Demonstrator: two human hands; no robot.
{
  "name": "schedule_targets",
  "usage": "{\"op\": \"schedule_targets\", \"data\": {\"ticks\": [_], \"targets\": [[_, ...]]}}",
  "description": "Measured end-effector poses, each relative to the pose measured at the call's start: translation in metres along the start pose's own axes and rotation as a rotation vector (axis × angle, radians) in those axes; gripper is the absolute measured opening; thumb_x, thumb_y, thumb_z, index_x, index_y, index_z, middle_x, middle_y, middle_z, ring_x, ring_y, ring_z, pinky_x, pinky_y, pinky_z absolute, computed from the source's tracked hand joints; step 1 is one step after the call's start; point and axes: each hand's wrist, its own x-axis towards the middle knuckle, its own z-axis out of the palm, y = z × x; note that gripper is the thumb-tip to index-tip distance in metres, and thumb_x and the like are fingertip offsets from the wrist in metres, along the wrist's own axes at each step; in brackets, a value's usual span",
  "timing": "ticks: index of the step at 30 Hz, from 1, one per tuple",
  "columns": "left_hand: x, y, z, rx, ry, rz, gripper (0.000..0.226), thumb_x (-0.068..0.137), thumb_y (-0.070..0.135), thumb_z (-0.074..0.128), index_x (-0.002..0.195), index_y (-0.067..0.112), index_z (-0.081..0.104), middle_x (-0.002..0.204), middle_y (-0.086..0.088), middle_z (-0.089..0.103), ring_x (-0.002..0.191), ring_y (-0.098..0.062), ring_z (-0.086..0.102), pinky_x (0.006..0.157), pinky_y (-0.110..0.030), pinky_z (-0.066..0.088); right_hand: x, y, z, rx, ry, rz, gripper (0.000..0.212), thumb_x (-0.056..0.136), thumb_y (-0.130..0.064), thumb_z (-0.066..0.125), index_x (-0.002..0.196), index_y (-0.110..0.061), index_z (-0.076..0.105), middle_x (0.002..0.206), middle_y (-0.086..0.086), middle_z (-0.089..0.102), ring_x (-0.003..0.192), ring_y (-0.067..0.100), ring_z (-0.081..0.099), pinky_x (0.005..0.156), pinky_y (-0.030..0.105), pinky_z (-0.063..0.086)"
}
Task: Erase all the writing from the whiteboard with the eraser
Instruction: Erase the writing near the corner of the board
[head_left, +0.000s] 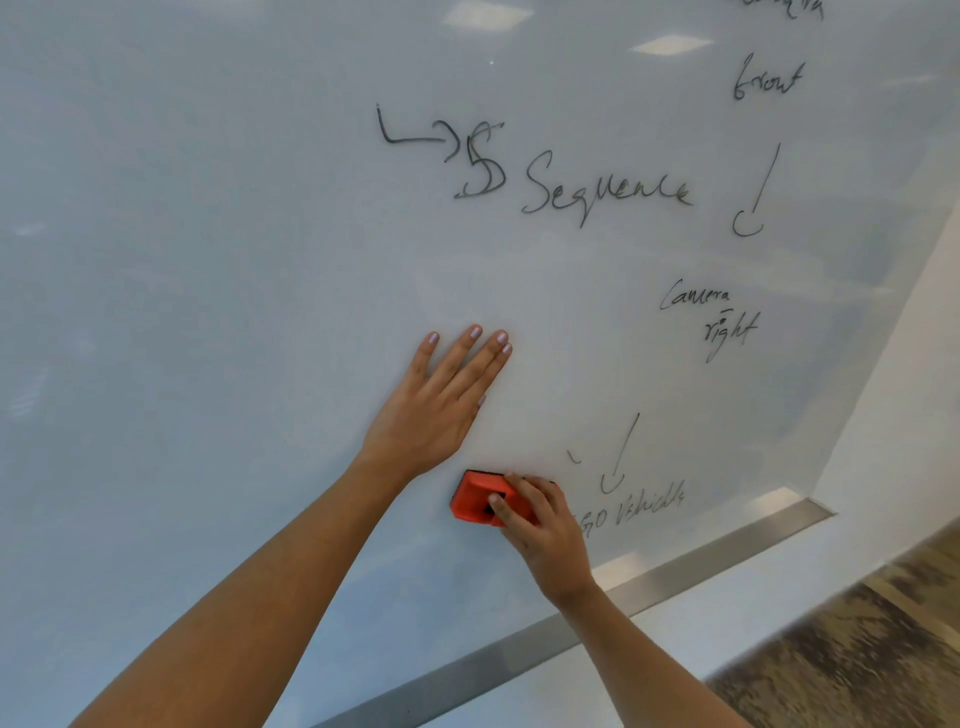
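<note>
A large glossy whiteboard (208, 260) fills the view. My right hand (545, 540) grips an orange eraser (475, 499) and presses it flat on the board near the bottom edge, just left of the words "ego vehicle" (639, 509). My left hand (441, 400) lies flat on the board above the eraser, fingers spread, holding nothing. Black writing stands on the board: an arrow and scribble (447, 150), "Sequence" (608, 189), "front" (769, 80), "Camera right" (711, 317) and two downward arrows (621, 457).
A metal strip (675, 577) runs along the board's bottom edge. Below it is a white wall band (597, 670), and patterned brown carpet (857, 649) shows at the lower right. The board's left half bears no writing.
</note>
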Motion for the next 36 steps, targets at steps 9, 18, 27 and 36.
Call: {"op": "schedule_targets", "data": {"ticks": [9, 18, 27, 36], "targets": [[-0.001, 0.001, 0.002, 0.009, 0.009, -0.009, 0.059, 0.105, 0.03, 0.027, 0.158, 0.011, 0.011, 0.165, -0.005, 0.011, 0.151, -0.025, 0.012, 0.121, -0.052, 0.005, 0.012, 0.0, 0.0, 0.001, 0.058, -0.001, 0.049, 0.087, -0.027, 0.07, 0.132, -0.024, 0.052, 0.134, 0.009, 0.05, 0.116, 0.032, 0.053, 0.096, 0.035, 0.048], [-0.001, 0.001, 0.002, -0.012, 0.035, -0.015, 0.059, 0.104, 0.03, 0.032, 0.158, 0.011, 0.016, 0.165, -0.003, 0.016, 0.151, -0.025, 0.016, 0.121, -0.052, 0.005, 0.019, 0.04, -0.029, 0.3, 0.197, 0.464, 0.049, 0.087, -0.015, 0.07, 0.131, -0.032, 0.054, 0.135, -0.005, 0.044, 0.122, 0.017, 0.046, 0.102, 0.034, 0.046], [0.002, 0.011, 0.003, -0.087, 0.052, -0.069, 0.066, 0.095, 0.019, 0.049, 0.156, 0.01, 0.025, 0.163, -0.004, 0.024, 0.149, -0.027, 0.021, 0.121, -0.055, 0.004, 0.036, 0.016, -0.015, 0.57, 0.614, 1.239, 0.042, 0.086, -0.029, 0.074, 0.122, -0.027, 0.053, 0.12, -0.007, 0.053, 0.113, 0.018, 0.054, 0.097, 0.051, 0.048], [0.032, 0.055, 0.016, -0.127, -0.027, 0.128, 0.065, 0.095, 0.022, 0.042, 0.156, 0.01, 0.022, 0.164, -0.006, 0.02, 0.151, -0.027, 0.015, 0.12, -0.053, -0.002, 0.041, 0.021, -0.028, 0.546, 0.515, 1.136, 0.046, 0.084, -0.032, 0.074, 0.125, -0.024, 0.054, 0.121, -0.005, 0.056, 0.111, 0.01, 0.056, 0.093, 0.036, 0.053]]}}
